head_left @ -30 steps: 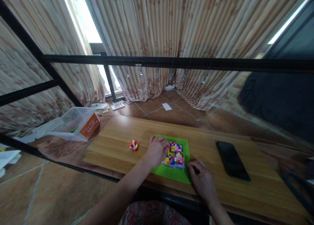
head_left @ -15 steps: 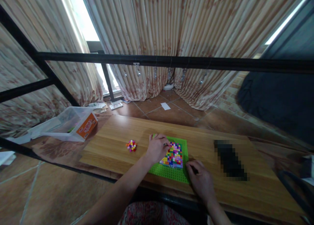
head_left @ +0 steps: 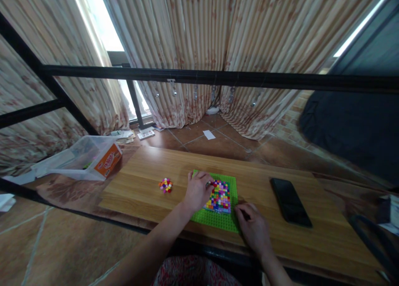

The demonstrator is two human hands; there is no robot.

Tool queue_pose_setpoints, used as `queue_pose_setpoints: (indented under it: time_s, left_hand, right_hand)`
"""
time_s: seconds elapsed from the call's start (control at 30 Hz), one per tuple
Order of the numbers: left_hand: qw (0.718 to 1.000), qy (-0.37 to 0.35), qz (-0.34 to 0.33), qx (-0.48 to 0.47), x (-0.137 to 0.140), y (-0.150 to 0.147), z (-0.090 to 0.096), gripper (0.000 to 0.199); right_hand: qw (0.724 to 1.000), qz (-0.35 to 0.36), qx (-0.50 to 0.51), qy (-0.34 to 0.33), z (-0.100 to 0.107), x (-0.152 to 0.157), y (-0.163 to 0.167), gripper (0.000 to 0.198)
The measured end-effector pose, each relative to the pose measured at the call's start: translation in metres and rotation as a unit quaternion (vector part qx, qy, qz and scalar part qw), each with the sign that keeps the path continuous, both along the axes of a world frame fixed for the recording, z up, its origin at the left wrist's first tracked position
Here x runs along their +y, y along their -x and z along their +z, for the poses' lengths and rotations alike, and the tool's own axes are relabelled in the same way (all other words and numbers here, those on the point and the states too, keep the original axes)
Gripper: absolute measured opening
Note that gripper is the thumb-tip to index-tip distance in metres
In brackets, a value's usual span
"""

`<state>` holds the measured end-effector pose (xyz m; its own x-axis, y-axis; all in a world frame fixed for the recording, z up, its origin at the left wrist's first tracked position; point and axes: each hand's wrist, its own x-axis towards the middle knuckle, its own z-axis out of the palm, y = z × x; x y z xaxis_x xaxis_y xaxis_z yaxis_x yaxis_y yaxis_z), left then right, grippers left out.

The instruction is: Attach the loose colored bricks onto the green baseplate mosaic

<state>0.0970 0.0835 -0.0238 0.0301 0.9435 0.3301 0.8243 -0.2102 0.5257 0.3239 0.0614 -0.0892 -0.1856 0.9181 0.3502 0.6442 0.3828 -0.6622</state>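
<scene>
On the bench (head_left: 134, 178), between loose bricks (head_left: 165, 185) and phone (head_left: 291, 203), the left hand (head_left: 198, 191) partly hides a green baseplate (head_left: 215, 220); its grip, and the right hand's (head_left: 254, 228), I cannot tell.

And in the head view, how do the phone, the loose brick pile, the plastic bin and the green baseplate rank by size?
Largest to smallest:
1. Green baseplate and plastic bin: too close to rank, the baseplate being partly covered
2. Black smartphone
3. Loose brick pile
</scene>
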Motion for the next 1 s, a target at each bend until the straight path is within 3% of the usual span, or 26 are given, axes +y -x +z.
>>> queue_pose_setpoints:
  time_s: [0.37, 1.0]
  left_hand:
    - [0.993, 0.000, -0.029, 0.119, -0.033, -0.017, 0.000, 0.035]
    - [0.997, 0.046, 0.033, 0.057, -0.037, -0.024, -0.016, 0.040]
  right_hand:
    - [1.000, 0.010, 0.008, 0.001, -0.001, 0.000, 0.000, 0.027]
    - [1.000, 0.004, 0.000, 0.003, -0.002, 0.000, 0.000, 0.027]
